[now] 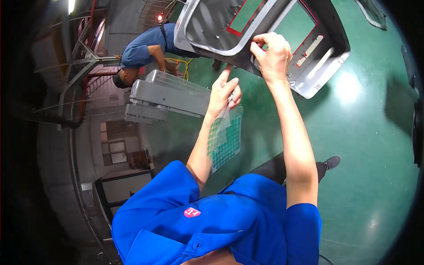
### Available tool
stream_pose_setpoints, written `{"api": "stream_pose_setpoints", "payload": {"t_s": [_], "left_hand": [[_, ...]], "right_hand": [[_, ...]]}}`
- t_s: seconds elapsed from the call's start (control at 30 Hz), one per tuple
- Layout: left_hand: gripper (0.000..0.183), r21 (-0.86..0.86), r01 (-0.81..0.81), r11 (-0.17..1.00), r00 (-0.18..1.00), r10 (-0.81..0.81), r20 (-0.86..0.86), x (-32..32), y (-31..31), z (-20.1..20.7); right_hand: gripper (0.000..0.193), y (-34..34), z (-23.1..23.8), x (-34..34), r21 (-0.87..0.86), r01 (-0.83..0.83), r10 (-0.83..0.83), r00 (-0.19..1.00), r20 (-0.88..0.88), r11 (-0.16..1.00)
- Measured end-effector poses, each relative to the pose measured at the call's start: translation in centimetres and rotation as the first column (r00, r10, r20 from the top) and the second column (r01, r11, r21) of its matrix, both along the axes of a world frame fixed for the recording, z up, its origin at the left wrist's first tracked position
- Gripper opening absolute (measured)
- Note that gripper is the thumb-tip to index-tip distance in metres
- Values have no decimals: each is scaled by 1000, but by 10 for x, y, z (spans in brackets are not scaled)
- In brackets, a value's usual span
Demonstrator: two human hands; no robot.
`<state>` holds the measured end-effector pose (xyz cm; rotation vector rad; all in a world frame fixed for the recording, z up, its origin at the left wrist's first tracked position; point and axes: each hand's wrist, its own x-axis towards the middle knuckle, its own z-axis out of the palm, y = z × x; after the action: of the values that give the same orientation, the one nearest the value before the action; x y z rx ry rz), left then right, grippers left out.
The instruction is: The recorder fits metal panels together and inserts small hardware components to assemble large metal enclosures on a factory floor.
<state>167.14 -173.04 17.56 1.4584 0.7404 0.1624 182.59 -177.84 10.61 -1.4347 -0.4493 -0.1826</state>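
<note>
1. Over green floor (353, 145): big grey moulded panel (318, 66) w/ red-edged cutouts, held up at head height.
2. R hand (273, 55) clamped on panel's lower edge, fingers curled over rim.
3. L hand (223, 95) just below panel, index finger up & touching its underside; other fingers pinching clear sheet of round green stickers (226, 141), hanging down past wrist.
4. Behind, left: stacked grey housings (165, 95); another person in blue shirt (143, 48) bent over nearby.
</note>
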Motion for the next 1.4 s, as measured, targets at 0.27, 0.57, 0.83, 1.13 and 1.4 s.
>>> {"api": "stream_pose_setpoints", "payload": {"t_s": [0.27,0.57,0.83,1.13,1.4], "left_hand": [[60,14,-30,999,1000,30,-6,-1,3,-5],[61,50,-90,995,996,89,26,-7,-1,-4],[59,370,-77,926,994,99,-40,-10,5,-11],[61,436,-142,889,990,137,44,-24,19,-28],[63,304,-181,935,984,168,66,-52,39,-43]], "right_hand": [[11,11,-2,0,-83,48,-37,991,130,995],[17,-49,6,-65,21,-283,280,957,76,959],[13,-60,25,-90,-333,-271,367,889,273,903],[12,-51,33,-100,-504,-259,414,883,223,824],[18,-28,12,-111,-218,-372,400,911,100,902]]}}
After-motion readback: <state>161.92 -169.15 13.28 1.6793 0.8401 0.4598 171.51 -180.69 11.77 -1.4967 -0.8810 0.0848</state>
